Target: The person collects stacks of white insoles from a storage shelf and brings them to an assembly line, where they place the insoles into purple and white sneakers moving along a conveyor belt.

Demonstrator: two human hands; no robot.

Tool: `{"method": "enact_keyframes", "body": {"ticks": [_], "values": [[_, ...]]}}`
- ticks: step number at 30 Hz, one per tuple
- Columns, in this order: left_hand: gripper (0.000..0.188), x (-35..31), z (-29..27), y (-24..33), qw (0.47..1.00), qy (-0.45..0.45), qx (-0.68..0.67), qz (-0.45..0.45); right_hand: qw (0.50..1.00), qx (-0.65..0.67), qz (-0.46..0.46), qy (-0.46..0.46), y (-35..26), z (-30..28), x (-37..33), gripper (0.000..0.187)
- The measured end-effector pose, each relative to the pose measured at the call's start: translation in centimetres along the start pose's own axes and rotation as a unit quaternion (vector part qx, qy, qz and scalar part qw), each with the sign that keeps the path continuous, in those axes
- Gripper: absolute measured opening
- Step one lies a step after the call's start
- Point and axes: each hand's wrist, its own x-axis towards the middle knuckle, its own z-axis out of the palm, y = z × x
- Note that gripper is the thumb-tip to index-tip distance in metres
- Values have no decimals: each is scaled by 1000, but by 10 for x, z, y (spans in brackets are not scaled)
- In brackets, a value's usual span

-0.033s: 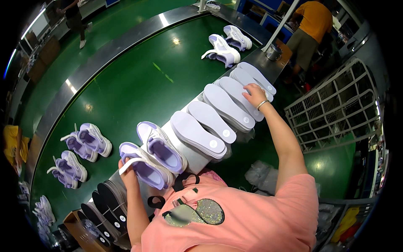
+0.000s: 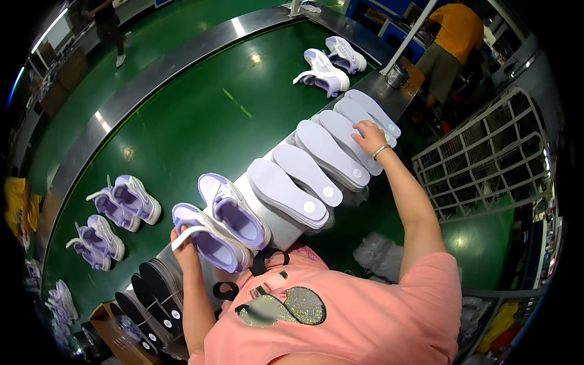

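Note:
My left hand (image 2: pixel 186 246) is closed round the outer side of a white and lavender sneaker (image 2: pixel 212 238), by its white strap. Its mate, another sneaker (image 2: pixel 235 213), lies right beside it, and both openings face me. Off to the right, my right hand (image 2: pixel 368 139), with a bracelet at the wrist, rests on a stack of pale grey insoles (image 2: pixel 338 129). Its fingers are loosely spread on the top insole; part of the stack is hidden under the hand. More pale insole stacks (image 2: pixel 286 188) with round white stickers line the metal ledge between my hands.
A green conveyor belt (image 2: pixel 182 134) carries sneaker pairs at left (image 2: pixel 128 204) and far right (image 2: pixel 325 70). Black insole bundles (image 2: pixel 159 298) and a cardboard box (image 2: pixel 115 334) sit lower left. At right stands a wire rack (image 2: pixel 486 158); a person in orange (image 2: pixel 453 30) bends beyond it.

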Motion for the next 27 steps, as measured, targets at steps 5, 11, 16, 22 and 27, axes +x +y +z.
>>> {"method": "enact_keyframes", "body": {"ticks": [5, 11, 16, 22, 27], "values": [[20, 2, 5, -7, 1000, 24, -8, 6, 999, -23, -42, 15, -9, -11, 20, 29], [19, 2, 10, -4, 998, 61, 8, -15, 996, -83, -25, 21, -5, 5, 94, 30], [27, -6, 7, -7, 994, 93, 50, -25, 987, -156, 49, -12, -7, 23, 167, 43], [43, -42, 13, 23, 980, 172, 96, -2, 980, -148, 131, -14, 7, 61, 228, 71], [43, -58, 32, 67, 933, 275, 224, 55, 969, -115, 207, -69, 24, 73, 255, 80]]}}
